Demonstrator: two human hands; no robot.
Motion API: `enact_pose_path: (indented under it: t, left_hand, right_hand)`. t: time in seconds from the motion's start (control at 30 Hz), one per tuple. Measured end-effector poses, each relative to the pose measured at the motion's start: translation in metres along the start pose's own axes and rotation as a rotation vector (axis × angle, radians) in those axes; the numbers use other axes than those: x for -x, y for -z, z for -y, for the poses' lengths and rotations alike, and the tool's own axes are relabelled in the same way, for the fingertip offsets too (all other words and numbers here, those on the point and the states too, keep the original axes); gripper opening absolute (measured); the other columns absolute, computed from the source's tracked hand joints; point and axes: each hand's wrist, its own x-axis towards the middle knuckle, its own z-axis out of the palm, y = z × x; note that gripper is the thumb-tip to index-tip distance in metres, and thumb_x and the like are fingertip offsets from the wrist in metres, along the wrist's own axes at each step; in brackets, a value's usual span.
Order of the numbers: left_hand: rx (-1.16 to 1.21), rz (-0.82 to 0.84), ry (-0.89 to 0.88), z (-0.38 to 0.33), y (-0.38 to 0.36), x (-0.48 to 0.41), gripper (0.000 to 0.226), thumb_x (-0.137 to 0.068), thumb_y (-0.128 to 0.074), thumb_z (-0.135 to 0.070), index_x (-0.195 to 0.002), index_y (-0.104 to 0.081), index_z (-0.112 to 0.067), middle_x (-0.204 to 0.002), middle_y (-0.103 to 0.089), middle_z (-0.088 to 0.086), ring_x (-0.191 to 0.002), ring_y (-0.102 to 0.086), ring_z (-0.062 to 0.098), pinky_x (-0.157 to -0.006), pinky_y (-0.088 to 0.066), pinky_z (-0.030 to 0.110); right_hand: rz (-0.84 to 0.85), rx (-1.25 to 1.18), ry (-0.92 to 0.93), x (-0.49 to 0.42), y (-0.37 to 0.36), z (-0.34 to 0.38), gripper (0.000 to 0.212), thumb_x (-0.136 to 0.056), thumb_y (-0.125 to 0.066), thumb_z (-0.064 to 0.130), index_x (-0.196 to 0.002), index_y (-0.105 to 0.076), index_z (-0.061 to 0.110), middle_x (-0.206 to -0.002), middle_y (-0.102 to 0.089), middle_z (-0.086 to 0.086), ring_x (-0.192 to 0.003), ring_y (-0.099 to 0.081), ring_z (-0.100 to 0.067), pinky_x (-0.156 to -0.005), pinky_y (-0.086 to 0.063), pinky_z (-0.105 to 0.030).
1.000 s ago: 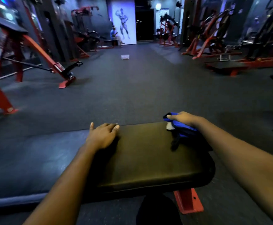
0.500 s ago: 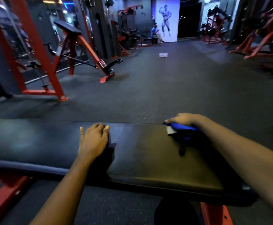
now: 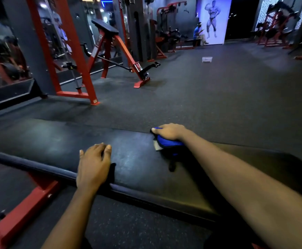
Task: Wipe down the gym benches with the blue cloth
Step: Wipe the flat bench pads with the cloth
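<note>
- Nearest the viewer, the left hand (image 3: 94,168) is lying palm down on the near edge of the bench pad (image 3: 137,162). Its fingers are pressed together, the thumb is standing slightly apart, and it is holding nothing.
- Below the pad, at lower left, a red frame beam (image 3: 26,207) is running across the speckled floor (image 3: 218,105).
- Across the pad, at its far edge, the right hand (image 3: 168,132) is curling its fingers over the blue cloth (image 3: 166,143). The cloth is lying bunched under the palm and touching the pad.
- A pale tag (image 3: 157,146) is showing at the cloth's left side, and a dark strip (image 3: 171,165) is trailing from under it toward the near edge.
- The right forearm is crossing the right part of the pad and hiding much of it.
- Beyond the bench, a red rack (image 3: 71,94) is standing at left, with a red machine (image 3: 108,51) carrying an angled black pad behind it.
- A small white object (image 3: 207,59) is lying on the open floor.
- Farthest off, a seated person in blue (image 3: 198,33) is sitting beside a lit poster (image 3: 212,20) of a posing figure.
- Compared with half a second earlier, the cloth-holding hand is sitting closer to the left hand, and more of the rack is showing at left.
</note>
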Motion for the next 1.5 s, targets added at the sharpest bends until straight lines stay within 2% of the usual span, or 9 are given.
enact_pose_path:
  t: [0.2, 0.33, 0.47, 0.63, 0.73, 0.83, 1.1, 1.33, 1.5]
  left_hand:
    - [0.047, -0.07, -0.016, 0.008, -0.004, 0.002, 0.038, -0.1, -0.04, -0.037, -0.087, -0.066, -0.013, -0.096, -0.068, 0.004, -0.096, -0.06, 0.028, -0.115, -0.023, 0.046]
    - [0.095, -0.062, -0.074, 0.011, -0.002, -0.001, 0.048, -0.093, -0.031, -0.047, -0.089, -0.067, -0.015, -0.098, -0.069, 0.003, -0.099, -0.06, 0.025, -0.115, -0.026, 0.046]
    - [0.071, -0.088, -0.151, 0.035, 0.002, -0.012, 0.036, -0.093, -0.033, -0.045, -0.075, -0.054, -0.021, -0.085, -0.063, 0.002, -0.097, -0.059, 0.027, -0.108, -0.034, 0.051]
    - [-0.033, -0.22, 0.038, 0.109, 0.032, -0.049, 0.05, -0.09, -0.032, -0.043, -0.071, -0.062, -0.008, -0.081, -0.064, 0.017, -0.087, -0.059, 0.038, -0.091, -0.044, 0.054]
    - [-0.043, -0.223, 0.099, 0.14, 0.037, -0.071, 0.045, -0.093, -0.037, -0.037, -0.087, -0.068, -0.006, -0.098, -0.067, 0.018, -0.103, -0.058, 0.038, -0.106, -0.031, 0.056]
    - [-0.028, -0.221, 0.115, 0.151, 0.031, -0.077, 0.032, -0.1, -0.046, -0.03, -0.111, -0.068, -0.009, -0.127, -0.064, 0.013, -0.127, -0.051, 0.031, -0.116, -0.019, 0.054]
    - [-0.027, -0.238, 0.07, 0.155, 0.027, -0.075, 0.039, -0.091, -0.037, -0.044, -0.102, -0.068, -0.021, -0.124, -0.065, 0.001, -0.125, -0.052, 0.022, -0.118, -0.017, 0.049]
    - [0.009, -0.265, 0.073, 0.158, 0.029, -0.072, 0.047, -0.089, -0.034, -0.046, -0.102, -0.069, -0.018, -0.121, -0.066, 0.0, -0.121, -0.055, 0.02, -0.119, -0.017, 0.045]
    - [0.034, -0.273, 0.066, 0.156, 0.03, -0.072, 0.045, -0.091, -0.033, -0.046, -0.1, -0.067, -0.018, -0.117, -0.066, 0.0, -0.115, -0.056, 0.02, -0.118, -0.022, 0.044]
  right_hand:
    - [0.108, -0.061, -0.086, 0.025, 0.007, -0.043, 0.066, -0.095, -0.029, 0.072, -0.149, -0.042, 0.036, -0.155, -0.042, -0.002, -0.142, -0.039, -0.026, -0.115, -0.028, -0.036]
    - [-0.013, 0.098, -0.125, -0.008, -0.003, 0.005, 0.069, -0.097, -0.027, 0.07, -0.147, -0.046, 0.026, -0.154, -0.042, -0.01, -0.14, -0.041, -0.031, -0.113, -0.033, -0.042]
    - [-0.065, 0.093, -0.028, -0.052, -0.018, 0.079, 0.068, -0.097, -0.028, 0.066, -0.144, -0.05, 0.022, -0.152, -0.044, -0.014, -0.138, -0.044, -0.035, -0.113, -0.035, -0.046]
    - [-0.075, 0.08, 0.086, -0.058, -0.029, 0.104, 0.063, -0.097, -0.025, 0.069, -0.149, -0.039, 0.035, -0.154, -0.042, -0.009, -0.139, -0.041, -0.033, -0.112, -0.031, -0.045]
    - [-0.061, 0.097, 0.145, -0.047, -0.036, 0.089, 0.06, -0.097, -0.021, 0.07, -0.153, -0.018, 0.049, -0.158, -0.034, 0.001, -0.142, -0.035, -0.033, -0.116, -0.026, -0.047]
    - [-0.04, 0.125, 0.125, -0.053, -0.036, 0.098, 0.058, -0.096, -0.018, 0.071, -0.152, -0.012, 0.054, -0.158, -0.033, 0.002, -0.142, -0.036, -0.033, -0.115, -0.028, -0.049]
    - [0.0, 0.089, 0.077, -0.135, -0.04, 0.182, 0.064, -0.095, -0.023, 0.071, -0.146, -0.041, 0.037, -0.155, -0.042, -0.006, -0.14, -0.041, -0.031, -0.115, -0.03, -0.047]
    - [-0.035, 0.047, 0.228, -0.096, -0.04, 0.157, 0.057, -0.098, -0.027, 0.067, -0.151, -0.024, 0.049, -0.155, -0.041, -0.002, -0.141, -0.04, -0.029, -0.114, -0.03, -0.041]
    - [-0.003, 0.135, 0.001, -0.112, -0.035, 0.172, 0.067, -0.095, -0.022, 0.074, -0.152, -0.029, 0.04, -0.158, -0.037, -0.004, -0.142, -0.038, -0.031, -0.113, -0.028, -0.043]
